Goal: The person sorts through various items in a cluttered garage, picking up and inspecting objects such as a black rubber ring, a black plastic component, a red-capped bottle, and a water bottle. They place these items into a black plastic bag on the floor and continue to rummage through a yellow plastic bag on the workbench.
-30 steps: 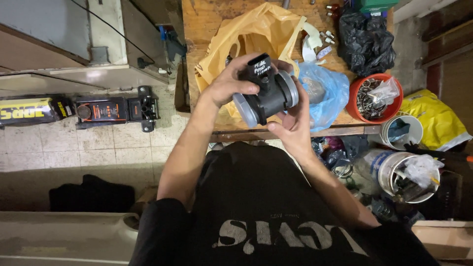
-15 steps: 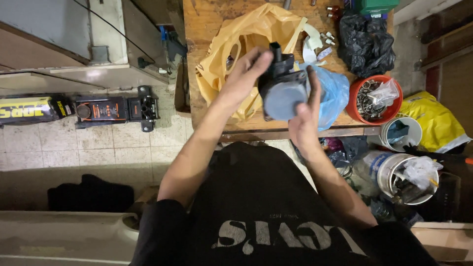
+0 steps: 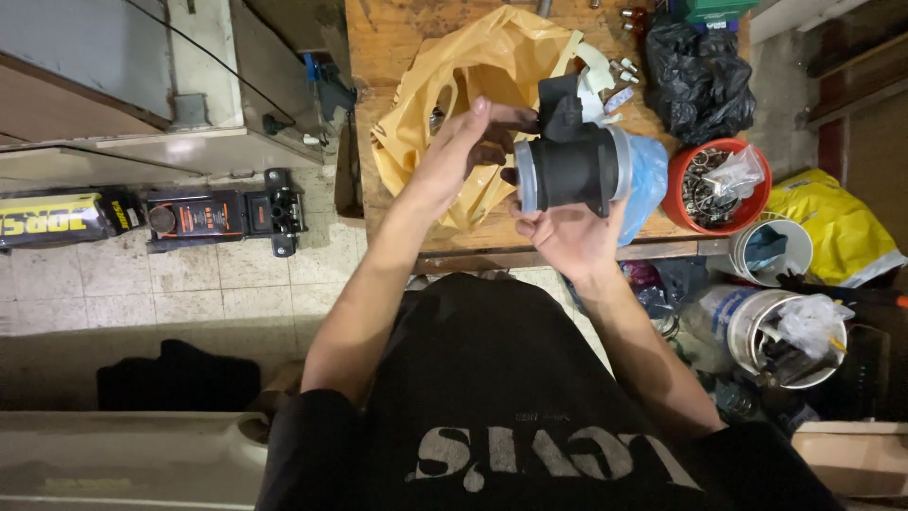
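Note:
A black cylindrical car part (image 3: 570, 161) with grey rims and a boxy black top is held on its side above the wooden bench (image 3: 397, 38). My right hand (image 3: 567, 237) cups it from below. My left hand (image 3: 468, 151) touches its left end, fingers against the rim and the boxy top. Under the hands lies a crumpled yellow plastic bag (image 3: 473, 85), and a blue plastic bag (image 3: 648, 180) shows behind the part on the right.
A black plastic bag (image 3: 705, 80) and a red bowl of metal rings (image 3: 714, 185) sit on the bench's right. White buckets (image 3: 771, 251) and a yellow bag (image 3: 832, 222) stand on the floor at right. A floor jack (image 3: 222, 213) lies on the tiles at left.
The part has been turned: its round face pointed at the camera a second ago, and now it lies sideways. My left hand shifted from its top to its left end.

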